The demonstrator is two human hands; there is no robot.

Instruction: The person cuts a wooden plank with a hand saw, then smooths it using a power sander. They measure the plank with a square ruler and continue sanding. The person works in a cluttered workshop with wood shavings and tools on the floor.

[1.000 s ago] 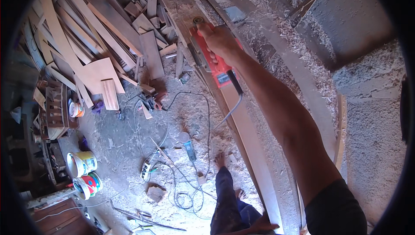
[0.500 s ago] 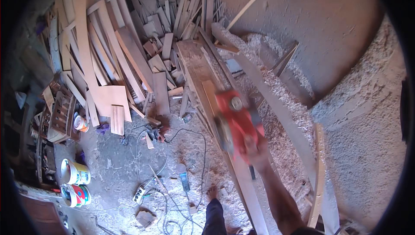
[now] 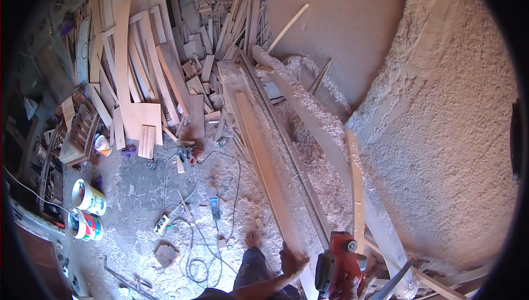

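Note:
A red and black electric planer [image 3: 340,264] is at the lower edge, right of the workbench. My right hand [image 3: 352,290] grips it from behind, partly cut off by the picture's edge. A long, narrow wooden board [image 3: 259,154] lies lengthwise on the workbench [image 3: 228,76]. At the board's near end is my left hand [image 3: 293,260], its fingers closed round the edge. The planer is apart from the board, to the right of my left hand.
Wood shavings lie under a slanting plank [image 3: 325,129] on the right. Boards [image 3: 124,74] lean at the far left. On the floor are a power strip [image 3: 161,224], cables, a blue power tool [image 3: 214,206] and two paint buckets [image 3: 91,198]. My bare foot [image 3: 252,239] is beside the workbench.
The planer has come off the board and moved back toward me, to the right. My left hand has appeared and holds the board's near end. The view has shifted.

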